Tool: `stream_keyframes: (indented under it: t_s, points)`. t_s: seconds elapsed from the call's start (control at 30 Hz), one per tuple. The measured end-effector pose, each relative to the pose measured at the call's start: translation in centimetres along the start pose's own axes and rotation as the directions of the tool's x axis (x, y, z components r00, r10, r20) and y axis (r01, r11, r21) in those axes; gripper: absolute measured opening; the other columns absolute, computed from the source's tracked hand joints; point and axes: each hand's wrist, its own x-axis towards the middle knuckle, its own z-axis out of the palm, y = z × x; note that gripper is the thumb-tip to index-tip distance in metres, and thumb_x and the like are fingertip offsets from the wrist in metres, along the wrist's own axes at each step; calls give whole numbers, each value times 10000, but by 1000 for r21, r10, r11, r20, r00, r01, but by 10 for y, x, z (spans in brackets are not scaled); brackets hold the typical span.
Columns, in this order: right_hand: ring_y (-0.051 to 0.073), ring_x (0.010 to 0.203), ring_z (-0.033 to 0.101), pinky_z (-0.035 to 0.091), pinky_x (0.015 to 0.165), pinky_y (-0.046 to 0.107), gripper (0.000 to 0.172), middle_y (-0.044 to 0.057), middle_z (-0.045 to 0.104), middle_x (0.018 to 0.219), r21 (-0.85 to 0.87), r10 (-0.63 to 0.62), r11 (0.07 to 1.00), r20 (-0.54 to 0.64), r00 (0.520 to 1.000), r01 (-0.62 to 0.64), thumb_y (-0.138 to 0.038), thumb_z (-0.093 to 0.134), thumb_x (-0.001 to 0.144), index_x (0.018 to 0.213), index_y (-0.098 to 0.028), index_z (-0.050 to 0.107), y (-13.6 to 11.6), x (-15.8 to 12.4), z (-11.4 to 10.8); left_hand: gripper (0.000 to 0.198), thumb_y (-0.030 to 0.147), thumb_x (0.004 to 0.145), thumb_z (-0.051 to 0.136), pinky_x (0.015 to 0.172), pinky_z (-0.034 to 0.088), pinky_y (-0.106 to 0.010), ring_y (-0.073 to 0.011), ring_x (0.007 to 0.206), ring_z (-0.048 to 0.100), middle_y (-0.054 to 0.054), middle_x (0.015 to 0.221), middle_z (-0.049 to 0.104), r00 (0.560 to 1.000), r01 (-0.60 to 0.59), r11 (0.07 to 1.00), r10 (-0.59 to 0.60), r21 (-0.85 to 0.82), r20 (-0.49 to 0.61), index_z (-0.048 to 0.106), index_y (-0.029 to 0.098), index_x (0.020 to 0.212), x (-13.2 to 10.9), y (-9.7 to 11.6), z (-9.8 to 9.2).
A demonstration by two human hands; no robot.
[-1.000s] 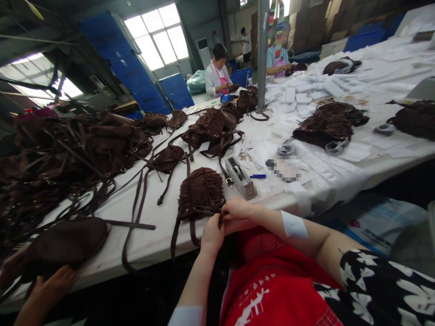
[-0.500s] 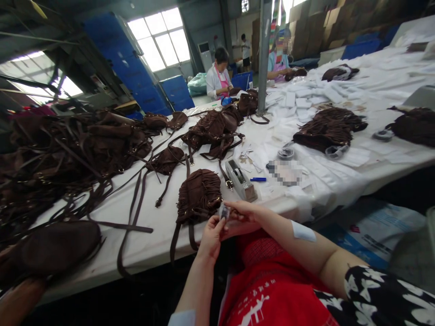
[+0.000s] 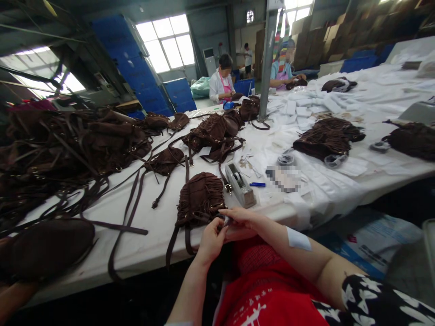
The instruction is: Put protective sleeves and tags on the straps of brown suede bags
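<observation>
At the table's front edge, my left hand (image 3: 211, 237) pinches a small, greyish clear plastic piece (image 3: 225, 220) between thumb and fingers. My right hand (image 3: 243, 217) closes on the same piece from the other side, and its fingertips are partly hidden. A dark end, perhaps of a strap, shows by the plastic; I cannot make it out well. Just beyond my hands lies a brown fringed bag (image 3: 201, 199), its straps hanging over the edge. A grey tape dispenser (image 3: 240, 185) stands to the right of the bag, beside a blue pen (image 3: 257, 184).
A large heap of brown bags (image 3: 68, 149) covers the left side. Another person's arm (image 3: 16, 294) reaches in at lower left by a brown bag (image 3: 50, 249). More fringed bags (image 3: 328, 138) and white packets (image 3: 306, 106) lie rightward. A metal post (image 3: 267, 63) rises mid-table.
The plastic piece, upright between my fingers before, now sits lower and is more covered by them. My hands stay close together at the table edge. The view has shifted slightly.
</observation>
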Motion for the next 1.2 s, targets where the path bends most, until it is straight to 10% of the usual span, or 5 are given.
stream_keyframes:
  t_s: [0.3,0.63,0.8,0.97,1.2]
  points:
    - [114,470,455,337,406,206,358,-8,500,522,185,53,982,-155,987,-24,-511,675,741,626,-186,578,-4,3,16,157,279,873,466,645,356,-326,-290,780,644,-155,862,701,990,74,771,17,633,-137,590,190,910,3,16,14]
    - [137,447,513,381,463,245,584,38,550,483,-299,-107,952,-115,988,69,-642,417,866,567,-177,607,-30,-33,-7,252,388,863,442,584,401,-300,-244,662,643,-87,723,703,980,126,903,-51,411,-190,603,217,769,10,-3,12]
    - [162,761,625,390,639,249,572,87,700,810,-693,-511,715,-603,612,-85,-509,251,977,861,-159,689,-65,-46,-93,565,689,578,671,436,369,-222,-110,423,501,2,626,654,929,251,928,-311,-276,-202,615,177,810,3,8,-6]
    - [198,970,630,435,762,256,291,106,694,1034,-794,-365,548,-510,779,-263,-348,479,927,1019,-170,691,-68,12,-154,635,580,394,847,382,317,-152,-35,389,428,50,563,594,881,250,738,-442,-626,-170,612,147,794,-4,27,-11]
    - [202,995,606,501,876,399,292,115,616,1109,-886,-293,401,-367,883,-234,-332,577,908,1080,-99,609,-44,60,-150,641,646,373,821,332,270,-154,-38,345,411,63,513,549,863,254,756,-459,-603,-213,578,157,708,-9,15,-12]
